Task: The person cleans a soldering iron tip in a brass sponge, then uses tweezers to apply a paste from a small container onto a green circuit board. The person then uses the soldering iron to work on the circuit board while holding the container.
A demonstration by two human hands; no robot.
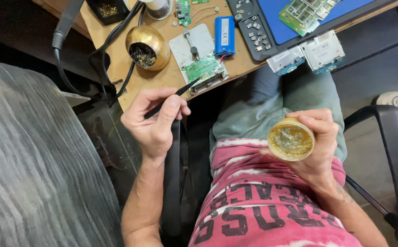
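Pink printed shirt point(272, 210) fills the bottom of the view, with both forearms rising from it. Right hand point(315, 142) wraps a small round tin of yellowish flux paste point(291, 139), lid off, its surface lumpy and glossy, held over the lap clear of the bench. Left hand point(155, 119) pinches a thin black soldering tool point(171, 97) like a pen, its tip resting at a green circuit board point(204, 68) on the wooden bench edge point(135, 89). Beside the board lie a blue cylindrical battery cell point(225, 35) and a brass tip-cleaner ball point(147, 46); black cables point(116, 36) loop just behind it
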